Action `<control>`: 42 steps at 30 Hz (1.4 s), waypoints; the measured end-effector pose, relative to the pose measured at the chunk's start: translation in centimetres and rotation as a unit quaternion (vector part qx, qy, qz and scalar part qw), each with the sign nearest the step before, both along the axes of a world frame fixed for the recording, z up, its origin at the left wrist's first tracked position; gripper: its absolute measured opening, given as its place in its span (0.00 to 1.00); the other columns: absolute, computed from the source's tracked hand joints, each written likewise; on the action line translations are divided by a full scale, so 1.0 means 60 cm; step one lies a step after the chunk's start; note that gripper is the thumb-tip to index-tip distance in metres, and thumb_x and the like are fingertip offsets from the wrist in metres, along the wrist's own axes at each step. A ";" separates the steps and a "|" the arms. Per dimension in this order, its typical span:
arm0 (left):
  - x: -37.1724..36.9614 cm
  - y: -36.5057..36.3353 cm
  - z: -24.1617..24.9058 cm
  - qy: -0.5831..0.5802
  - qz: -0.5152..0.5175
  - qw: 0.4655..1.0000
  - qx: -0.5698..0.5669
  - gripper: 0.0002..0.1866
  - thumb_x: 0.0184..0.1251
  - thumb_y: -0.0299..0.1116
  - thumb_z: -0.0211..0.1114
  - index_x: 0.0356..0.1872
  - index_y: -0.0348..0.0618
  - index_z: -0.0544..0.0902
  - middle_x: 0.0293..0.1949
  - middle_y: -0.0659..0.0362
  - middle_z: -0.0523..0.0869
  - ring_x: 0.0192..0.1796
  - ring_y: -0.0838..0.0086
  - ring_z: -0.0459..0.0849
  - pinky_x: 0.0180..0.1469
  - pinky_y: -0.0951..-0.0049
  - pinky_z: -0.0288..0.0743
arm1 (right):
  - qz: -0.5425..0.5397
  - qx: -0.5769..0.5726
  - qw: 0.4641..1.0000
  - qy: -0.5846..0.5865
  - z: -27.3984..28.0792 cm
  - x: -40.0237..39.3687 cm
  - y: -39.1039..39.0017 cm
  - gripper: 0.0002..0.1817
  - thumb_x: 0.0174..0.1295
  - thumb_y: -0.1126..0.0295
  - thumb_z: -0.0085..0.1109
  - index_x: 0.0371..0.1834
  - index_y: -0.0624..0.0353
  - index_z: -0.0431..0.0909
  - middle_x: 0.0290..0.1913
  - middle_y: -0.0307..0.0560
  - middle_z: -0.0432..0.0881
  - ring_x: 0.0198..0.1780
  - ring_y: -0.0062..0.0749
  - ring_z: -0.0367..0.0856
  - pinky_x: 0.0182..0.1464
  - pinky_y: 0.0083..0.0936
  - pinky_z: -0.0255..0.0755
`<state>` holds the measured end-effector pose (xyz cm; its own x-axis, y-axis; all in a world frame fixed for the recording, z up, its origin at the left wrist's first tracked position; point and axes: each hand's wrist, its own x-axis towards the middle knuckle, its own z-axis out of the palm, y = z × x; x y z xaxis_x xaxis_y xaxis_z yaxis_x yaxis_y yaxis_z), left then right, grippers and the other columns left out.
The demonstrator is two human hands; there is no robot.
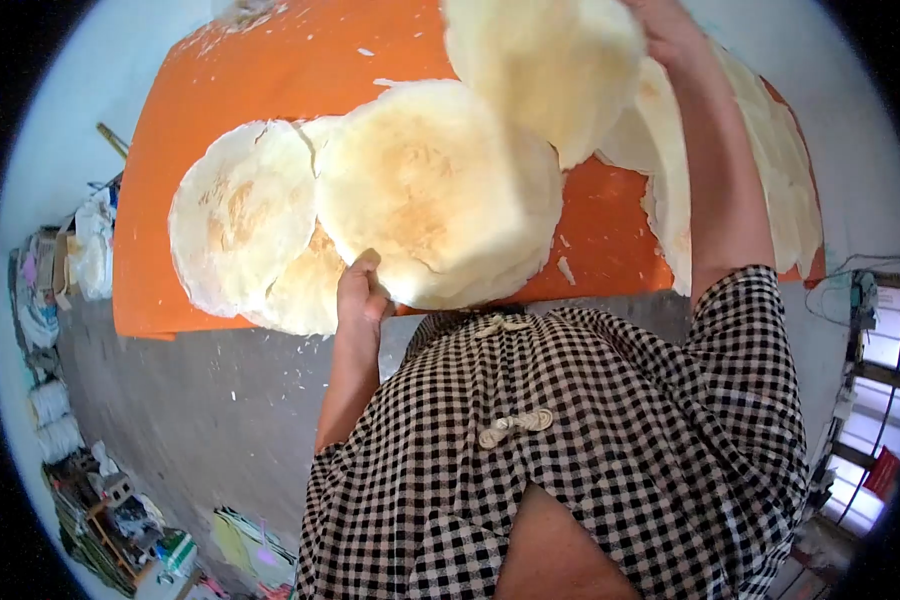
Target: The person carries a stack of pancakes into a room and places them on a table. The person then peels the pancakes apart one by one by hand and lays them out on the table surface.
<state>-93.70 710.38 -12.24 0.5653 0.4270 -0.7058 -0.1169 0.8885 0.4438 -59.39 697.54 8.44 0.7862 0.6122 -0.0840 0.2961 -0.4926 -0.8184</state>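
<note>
My left hand (pixel 363 288) pinches the near edge of a large round flatbread (pixel 420 180), thin and pale with browned patches in its middle. It lies over other rounds, and its right side is blurred. At the top, my right hand (pixel 665 30) is at the right edge of another thin flatbread (pixel 545 75), which hangs raised and smeared by motion. Those fingers are partly cut off by the frame but appear closed on it. Left of the large round, more flatbreads (pixel 240 215) overlap on the orange table cover (pixel 240 70).
More pale flatbread sheets (pixel 775 170) lie along the table's right side, partly behind my right arm. Crumbs and flakes (pixel 566 268) are scattered on the orange cover. Bags and clutter (pixel 120 510) line the wall at left. A barred window (pixel 880 400) is at right.
</note>
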 end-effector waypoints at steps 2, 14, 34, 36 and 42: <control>-0.014 0.004 -0.002 -0.021 -0.024 0.999 -0.019 0.15 0.50 0.24 0.52 0.42 0.38 0.72 0.42 0.53 0.78 0.45 0.60 0.77 0.51 0.58 0.72 | -0.035 -0.081 0.996 -0.027 0.012 -0.012 -0.002 0.16 0.56 0.64 0.48 0.42 0.64 0.76 0.33 0.51 0.78 0.34 0.39 0.77 0.34 0.33 0.72; -0.058 0.019 -0.063 -0.106 -0.028 0.994 -0.007 0.13 0.49 0.23 0.52 0.39 0.34 0.73 0.43 0.53 0.79 0.48 0.60 0.76 0.55 0.59 0.69 | -0.431 0.355 0.791 0.249 -0.537 0.043 -0.577 0.22 0.56 0.71 0.56 0.54 0.65 0.66 0.52 0.49 0.72 0.52 0.38 0.72 0.52 0.33 0.68; 0.045 -0.045 0.026 -0.218 -0.135 0.966 0.032 0.26 0.57 0.21 0.55 0.59 0.42 0.62 0.54 0.53 0.72 0.56 0.64 0.72 0.58 0.62 0.67 | 0.267 -0.040 0.963 -0.008 -0.274 -0.294 -0.029 0.31 0.45 0.62 0.60 0.54 0.65 0.66 0.47 0.57 0.74 0.48 0.45 0.74 0.52 0.30 0.66; 0.050 -0.048 0.036 -0.205 -0.127 0.970 0.020 0.24 0.58 0.20 0.53 0.58 0.43 0.64 0.54 0.54 0.72 0.56 0.64 0.72 0.56 0.61 0.69 | 0.279 0.003 0.959 0.048 -0.277 -0.277 -0.031 0.28 0.47 0.65 0.57 0.53 0.66 0.66 0.44 0.57 0.76 0.45 0.45 0.76 0.50 0.28 0.68; 0.031 -0.032 0.009 -0.202 -0.112 0.973 0.006 0.24 0.59 0.20 0.53 0.58 0.43 0.64 0.54 0.54 0.72 0.56 0.63 0.72 0.57 0.60 0.69 | 0.187 -0.009 0.982 -0.039 -0.277 -0.243 0.027 0.12 0.51 0.68 0.47 0.34 0.61 0.76 0.30 0.60 0.78 0.36 0.54 0.77 0.42 0.42 0.69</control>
<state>-91.82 708.44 -11.70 0.8755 0.2676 -0.4022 -0.0876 0.9067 0.4125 -73.95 699.17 -8.18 0.5114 0.8581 -0.0467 0.5203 -0.3524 -0.7779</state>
